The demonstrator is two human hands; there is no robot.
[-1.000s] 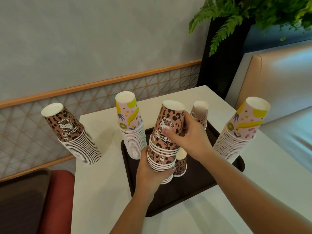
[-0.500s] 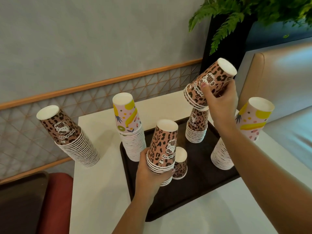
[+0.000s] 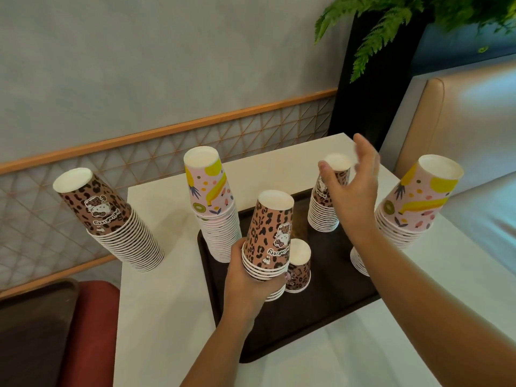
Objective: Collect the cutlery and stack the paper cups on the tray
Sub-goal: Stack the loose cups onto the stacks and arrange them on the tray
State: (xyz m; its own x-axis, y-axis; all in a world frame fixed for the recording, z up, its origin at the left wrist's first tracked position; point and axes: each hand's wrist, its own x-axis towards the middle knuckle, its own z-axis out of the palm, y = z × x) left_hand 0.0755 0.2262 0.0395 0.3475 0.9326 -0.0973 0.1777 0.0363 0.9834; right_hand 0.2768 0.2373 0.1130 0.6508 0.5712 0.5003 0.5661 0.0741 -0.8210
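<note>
A dark brown tray [image 3: 329, 308] lies on the white table. My left hand [image 3: 245, 283] grips the lower part of a short upside-down stack of leopard-print cups [image 3: 269, 236] at the tray's front left. A single small leopard cup [image 3: 299, 265] stands right beside it. My right hand [image 3: 353, 188] hovers open, fingers spread, just in front of a taller leopard stack [image 3: 321, 216] at the tray's back, holding nothing. A pink fruit-print stack [image 3: 215, 208] stands at the tray's back left corner.
A leaning leopard stack [image 3: 111, 219] stands on the table's left part. Another fruit-print stack [image 3: 410, 208] leans at the tray's right edge. A beige booth seat [image 3: 458, 115] and a fern in a black planter [image 3: 371, 79] are behind; a red seat [image 3: 89, 331] is at left.
My right hand carried a few leopard cups away from the stack in my left hand, set them onto the back stack and let go. It now hovers open. My left hand stayed.
</note>
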